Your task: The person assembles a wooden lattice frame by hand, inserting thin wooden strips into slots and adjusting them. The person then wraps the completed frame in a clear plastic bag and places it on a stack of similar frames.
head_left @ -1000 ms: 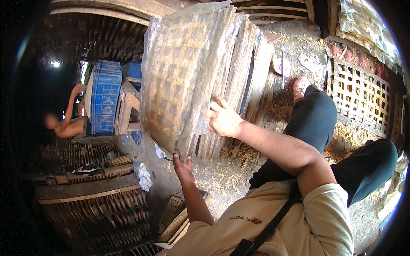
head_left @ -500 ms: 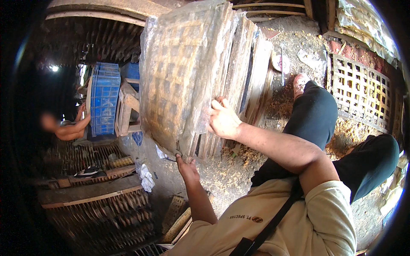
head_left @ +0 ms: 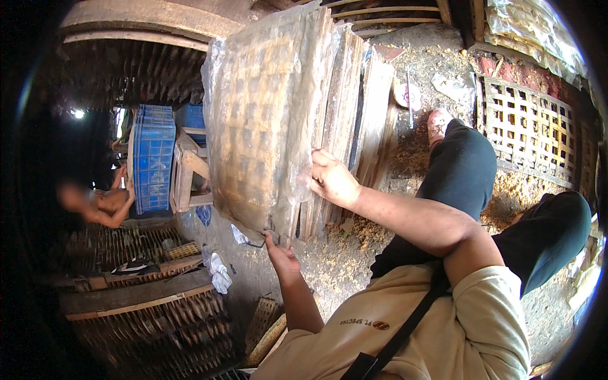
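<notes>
Shows, in the upper middle of the frame, a rectangular tray of brown lattice (head_left: 259, 120) under cloudy plastic sheeting (head_left: 213, 63), outermost on a stack of wooden-edged trays (head_left: 372, 101). Runs lengthwise up the frame, leaning slightly right. Lies above and left of the right hand (head_left: 335, 182) and above the left hand (head_left: 283, 259), spaced apart. Clasps the long right edge with the right, nearer the tray's middle; touches the bottom right corner with the left, too hidden to tell whether gripping.

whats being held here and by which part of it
The plastic-covered woven tray atop the stack, by its near corner in the left hand and its right edge in the right hand.
</notes>
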